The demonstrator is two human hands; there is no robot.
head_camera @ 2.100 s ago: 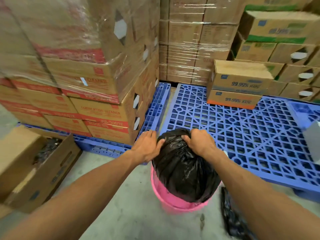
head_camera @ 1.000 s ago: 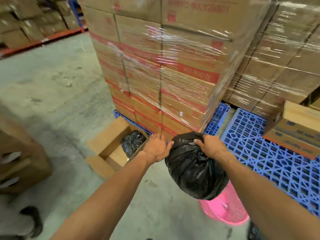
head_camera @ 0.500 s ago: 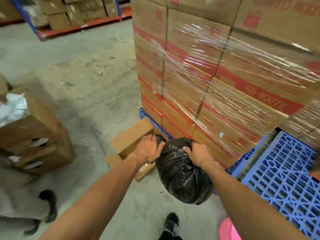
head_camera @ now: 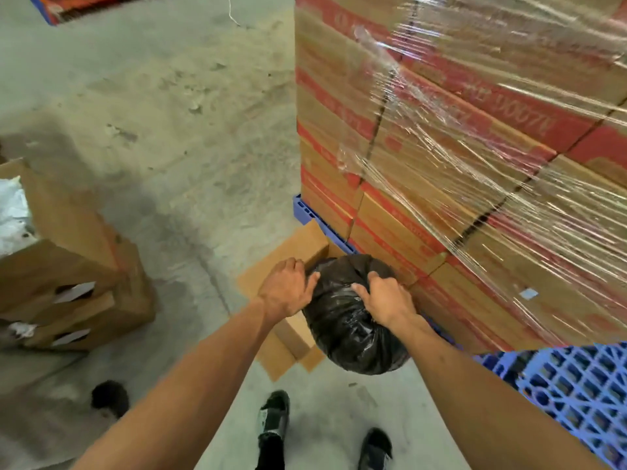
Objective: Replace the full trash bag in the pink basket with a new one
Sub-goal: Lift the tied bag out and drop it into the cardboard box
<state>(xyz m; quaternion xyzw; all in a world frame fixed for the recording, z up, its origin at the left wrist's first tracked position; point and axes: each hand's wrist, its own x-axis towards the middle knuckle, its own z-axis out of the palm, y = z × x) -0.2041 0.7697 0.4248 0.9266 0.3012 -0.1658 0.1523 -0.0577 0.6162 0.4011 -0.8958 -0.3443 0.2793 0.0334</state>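
Observation:
A full black trash bag [head_camera: 349,327] hangs in the air in front of me, bulging and gathered at its top. My left hand [head_camera: 288,288] grips the bag's top on the left side. My right hand [head_camera: 383,300] is closed on the bunched plastic on the right side. The bag hangs over an open cardboard box [head_camera: 291,259] that lies on the floor beside the pallet; most of the box's inside is hidden behind the bag. The pink basket is out of view.
A tall stack of shrink-wrapped cartons [head_camera: 458,157] on a blue pallet [head_camera: 305,212] rises close on the right. Another blue plastic pallet [head_camera: 570,395] lies at the lower right. Cardboard boxes [head_camera: 74,266] stand at the left. My shoes [head_camera: 274,418] are on the concrete floor.
The bag has been lifted out of the pink basket and carried left toward the open box. The basket has left the view. Both hands have kept their hold on the bag's top.

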